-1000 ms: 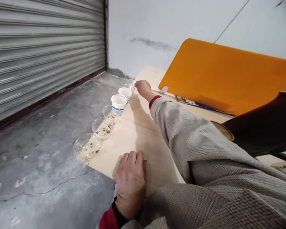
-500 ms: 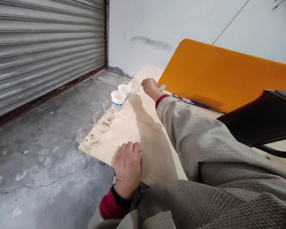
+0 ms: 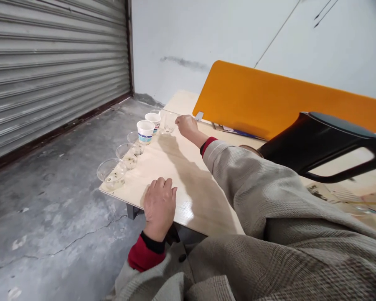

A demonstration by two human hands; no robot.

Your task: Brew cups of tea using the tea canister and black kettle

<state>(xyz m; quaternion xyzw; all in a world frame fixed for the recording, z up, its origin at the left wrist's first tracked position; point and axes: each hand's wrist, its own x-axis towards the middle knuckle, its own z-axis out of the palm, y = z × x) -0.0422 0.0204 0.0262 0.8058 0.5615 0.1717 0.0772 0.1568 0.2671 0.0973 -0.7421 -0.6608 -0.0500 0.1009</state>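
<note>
A: Right hand (image 3: 185, 125) status?
B: Fingers pinch the clear cup (image 3: 169, 123), now drawn away from the row's far end, just right of the paper cups (image 3: 145, 131).
A: Left hand (image 3: 159, 205)?
B: Unchanged: flat, holding nothing, on the table (image 3: 188, 175) edge.

Wood table (image 3: 188, 184) w/ cups (image 3: 145, 131)

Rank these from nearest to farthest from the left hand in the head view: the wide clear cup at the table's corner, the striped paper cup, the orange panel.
From the left hand, flat on the table:
1. Wide clear cup, at the near left corner.
2. Striped paper cup, farther along the left edge.
3. Orange panel, standing at the table's far right.
</note>
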